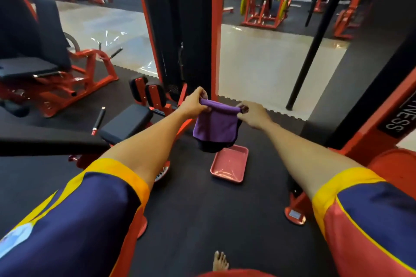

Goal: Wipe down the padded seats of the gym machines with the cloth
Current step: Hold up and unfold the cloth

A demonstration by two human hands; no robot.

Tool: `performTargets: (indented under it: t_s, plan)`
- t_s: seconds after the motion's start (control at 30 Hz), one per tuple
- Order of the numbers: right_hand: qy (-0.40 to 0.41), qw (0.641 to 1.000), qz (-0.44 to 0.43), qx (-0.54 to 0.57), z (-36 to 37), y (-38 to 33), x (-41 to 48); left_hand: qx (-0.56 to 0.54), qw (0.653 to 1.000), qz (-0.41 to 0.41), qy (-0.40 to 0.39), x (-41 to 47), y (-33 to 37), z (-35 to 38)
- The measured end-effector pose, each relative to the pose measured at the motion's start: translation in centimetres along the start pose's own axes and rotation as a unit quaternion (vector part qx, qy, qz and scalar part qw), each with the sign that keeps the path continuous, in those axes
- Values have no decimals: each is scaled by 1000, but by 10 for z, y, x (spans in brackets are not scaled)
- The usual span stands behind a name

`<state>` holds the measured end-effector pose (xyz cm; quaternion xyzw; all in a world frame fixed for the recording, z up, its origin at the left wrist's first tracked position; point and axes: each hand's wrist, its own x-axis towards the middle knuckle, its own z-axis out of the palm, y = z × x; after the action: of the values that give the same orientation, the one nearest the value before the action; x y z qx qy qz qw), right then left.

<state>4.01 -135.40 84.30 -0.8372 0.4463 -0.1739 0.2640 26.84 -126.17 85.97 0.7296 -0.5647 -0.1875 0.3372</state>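
Purple cloth [217, 123] hangs folded — left hand [194, 105] and right hand [253, 114] each pinch a top corner, above pink plastic tray [229, 164].

We see a purple cloth [216, 123] with a darker lower layer, a pink tray [229, 164], a black seat pad [126, 122], orange-red machine frames [217, 29], a black floor mat [202, 209], cream flooring [270, 63], and our navy sleeves [90, 209] with yellow-orange cuffs [121, 171].

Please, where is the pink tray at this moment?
In the head view, the pink tray lies on the black floor mat just right of centre, beneath the purple cloth held by the left hand and right hand.
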Motion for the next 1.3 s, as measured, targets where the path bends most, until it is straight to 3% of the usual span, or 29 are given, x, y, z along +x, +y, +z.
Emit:
performTargets:
  t_s: [0.37,0.53,0.8,0.97,1.1,1.3]
  plan:
    - [27,986,142,77,47,73,128,-19,997,-25,-65,148,-67,79]
    - [8,972,217,85,96,108,164,-37,988,-76,-130,188,-112,141]
    - [21,945,311,96,126,152,233,-16,975,-132,-176,278,-151,176]
    - [0,948,314,59,130,188,272,-19,968,-180,-172,315,-164,207]
    - [-48,959,278,-9,129,218,306,-12,963,-223,-150,341,-169,236]
    - [-125,955,270,-24,125,272,350,-20,944,-303,-132,381,-162,279]
